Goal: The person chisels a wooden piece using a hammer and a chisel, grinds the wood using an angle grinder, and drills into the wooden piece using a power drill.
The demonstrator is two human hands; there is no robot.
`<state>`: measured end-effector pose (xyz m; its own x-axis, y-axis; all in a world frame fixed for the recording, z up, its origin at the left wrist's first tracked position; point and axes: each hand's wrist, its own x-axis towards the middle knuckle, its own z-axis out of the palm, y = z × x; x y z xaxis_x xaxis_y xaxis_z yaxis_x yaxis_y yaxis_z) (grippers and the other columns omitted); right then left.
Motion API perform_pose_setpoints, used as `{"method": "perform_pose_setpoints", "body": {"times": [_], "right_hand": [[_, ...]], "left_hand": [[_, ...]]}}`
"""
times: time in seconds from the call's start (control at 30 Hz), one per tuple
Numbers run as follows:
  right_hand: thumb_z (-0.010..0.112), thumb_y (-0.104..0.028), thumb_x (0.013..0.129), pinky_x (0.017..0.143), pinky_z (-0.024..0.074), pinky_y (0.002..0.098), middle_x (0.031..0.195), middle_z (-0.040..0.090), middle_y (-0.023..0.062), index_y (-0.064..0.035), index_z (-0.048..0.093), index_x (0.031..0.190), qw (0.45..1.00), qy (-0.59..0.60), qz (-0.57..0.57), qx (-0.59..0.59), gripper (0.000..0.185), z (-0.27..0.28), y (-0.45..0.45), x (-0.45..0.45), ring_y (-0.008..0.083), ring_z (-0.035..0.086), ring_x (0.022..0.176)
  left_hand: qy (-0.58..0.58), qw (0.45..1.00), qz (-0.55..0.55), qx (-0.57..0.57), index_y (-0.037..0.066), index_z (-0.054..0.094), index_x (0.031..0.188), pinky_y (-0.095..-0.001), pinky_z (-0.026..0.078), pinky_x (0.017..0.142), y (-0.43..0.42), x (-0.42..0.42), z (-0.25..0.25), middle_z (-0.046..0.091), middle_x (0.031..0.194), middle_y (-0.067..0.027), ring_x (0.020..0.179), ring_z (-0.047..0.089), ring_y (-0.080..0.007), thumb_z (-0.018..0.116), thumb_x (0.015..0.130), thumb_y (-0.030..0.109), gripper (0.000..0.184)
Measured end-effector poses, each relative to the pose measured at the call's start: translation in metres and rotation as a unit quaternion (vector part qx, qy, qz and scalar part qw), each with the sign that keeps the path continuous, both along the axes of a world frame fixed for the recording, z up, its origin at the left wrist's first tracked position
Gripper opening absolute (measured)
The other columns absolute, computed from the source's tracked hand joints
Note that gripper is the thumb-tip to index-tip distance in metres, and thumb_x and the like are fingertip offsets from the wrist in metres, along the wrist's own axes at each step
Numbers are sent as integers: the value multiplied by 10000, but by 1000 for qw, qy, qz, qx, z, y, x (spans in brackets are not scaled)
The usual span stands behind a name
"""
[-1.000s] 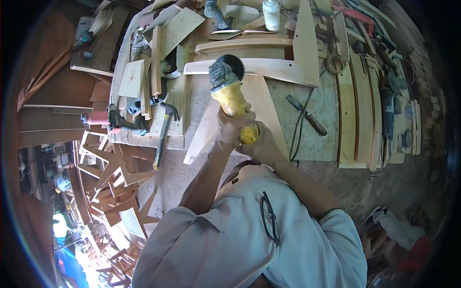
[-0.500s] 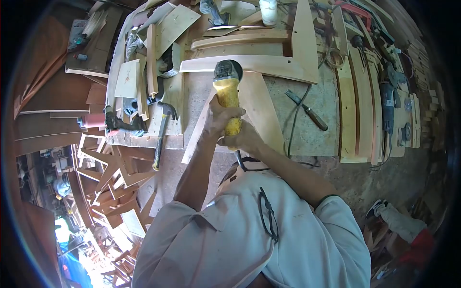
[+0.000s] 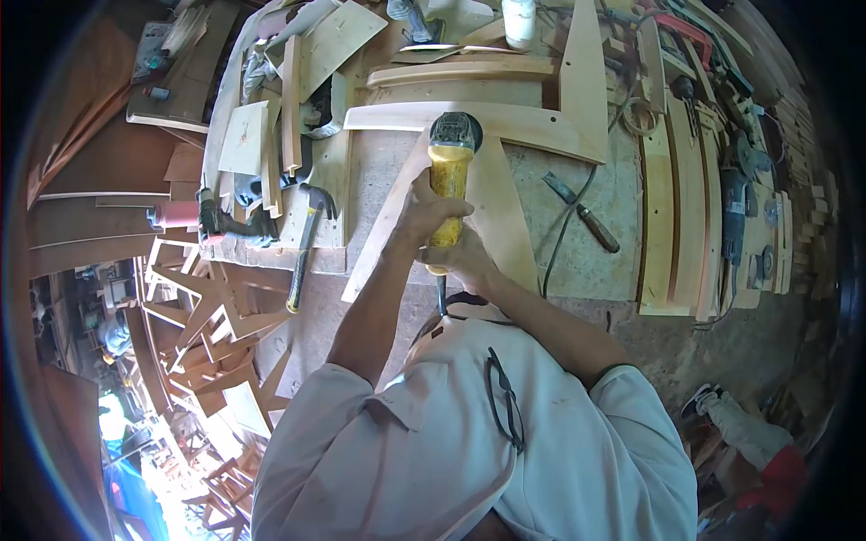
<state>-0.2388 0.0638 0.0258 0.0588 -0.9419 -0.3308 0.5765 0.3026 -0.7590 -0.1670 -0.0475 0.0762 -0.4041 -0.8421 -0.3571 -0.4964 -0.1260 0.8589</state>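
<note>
A yellow and black angle grinder [image 3: 447, 185] points away from me over the near part of the workbench, its dark head at the far end. My left hand [image 3: 424, 209] is wrapped round the left side of its body. Lower down, my right hand [image 3: 465, 255] closes round the rear of the handle, where the cord [image 3: 441, 296] comes out. Beneath the grinder lie pale wooden pieces [image 3: 501, 203], splayed toward me from a long curved wooden piece [image 3: 406, 115]. Whether the grinder touches the wood I cannot tell.
A claw hammer [image 3: 308, 239] hangs over the bench's front edge at left. A wooden-handled chisel [image 3: 591, 221] lies right, beside a cable. Wooden strips [image 3: 667, 216] and a blue power tool [image 3: 732, 207] line the right side. Wooden frames [image 3: 212, 334] are piled at lower left. Another person's leg [image 3: 744, 428] shows lower right.
The grinder and both hands have shifted slightly right over the wood, and the grinder stands more upright in view. Both hands keep their grip. The whole view has also shifted a little.
</note>
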Motion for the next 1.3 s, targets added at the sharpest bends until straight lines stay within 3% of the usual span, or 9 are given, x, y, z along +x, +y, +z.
{"method": "perform_pose_setpoints", "body": {"times": [0.33, 0.63, 0.73, 0.97, 1.3], "right_hand": [[884, -87, 731, 754, 553, 310, 1080, 658, 38, -36, 576, 1220, 1000, -19, 0, 12, 580, -1, -3, 0, 145, 662, 924], [869, -72, 735, 759, 548, 303, 1054, 661, 28, -36, 596, 1192, 1000, -23, 9, 15, 534, -4, -2, -2, 140, 662, 918], [860, -61, 744, 754, 547, 302, 1035, 665, 27, -34, 608, 1170, 999, -21, 24, 12, 495, -10, -5, 3, 139, 664, 909], [853, -69, 774, 791, 552, 330, 1047, 662, 47, -34, 580, 1201, 999, -38, -17, -7, 509, -1, -1, 1, 164, 665, 913], [876, -69, 739, 716, 542, 295, 1039, 666, 32, -37, 614, 1163, 999, -48, -6, -6, 500, -1, -4, 3, 134, 657, 882]], "left_hand": [[-5, 1000, -10, 12, -106, 546, 1239, -385, 599, 791, -9, 2, -12, 668, 1050, -189, 922, 699, -275, 853, 615, 163, 745], [33, 999, 2, 21, -58, 561, 1249, -361, 570, 802, -3, -2, -7, 635, 1047, -131, 934, 649, -230, 819, 620, 125, 705], [34, 999, -3, 0, -79, 555, 1229, -378, 591, 791, -11, 8, -19, 661, 1042, -177, 914, 685, -270, 848, 607, 140, 721], [35, 999, -2, 11, -85, 565, 1211, -372, 592, 778, -6, 0, -12, 664, 1033, -178, 906, 692, -267, 852, 610, 139, 703], [26, 1000, 9, 14, -87, 578, 1194, -368, 598, 749, -9, 5, -16, 680, 1010, -170, 871, 703, -254, 860, 616, 143, 683]]}}
